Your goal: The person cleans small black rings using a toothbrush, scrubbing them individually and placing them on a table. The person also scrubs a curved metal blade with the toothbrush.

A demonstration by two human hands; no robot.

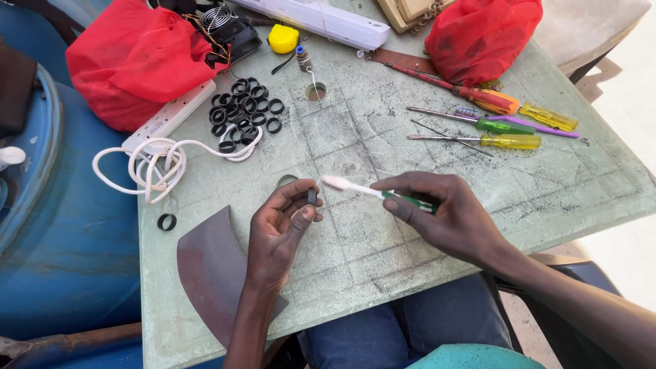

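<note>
Black ring: we are pinching this small ring in our left hand, with thumb and fingers clamped on it, just above the middle of the table.
Left hand: we are resting it over the table, palm turned up a bit, at about 7 o'clock from the table's middle.
Toothbrush: we are holding it in our right hand, with fingers closed tight on its green handle. Its white head is pointing to 9 o'clock and sitting just beside the ring.
Right hand: we are keeping it at about 4 o'clock from the ring.
Green table: it is looking dusty and scratched under both hands.
Pile of black rings: many more rings are lying at about 11 o'clock from our left hand, well apart from it.
Lone ring: one ring is lying alone at 9 o'clock from our left hand.
White cord: it is curling next to the pile.
Screwdrivers: they are lying in a row at 1 o'clock from our right hand.
Dark curved sheet: it is lying under our left wrist.
Red bags: two are sitting at the far side, near 11 and 1 o'clock.
</note>
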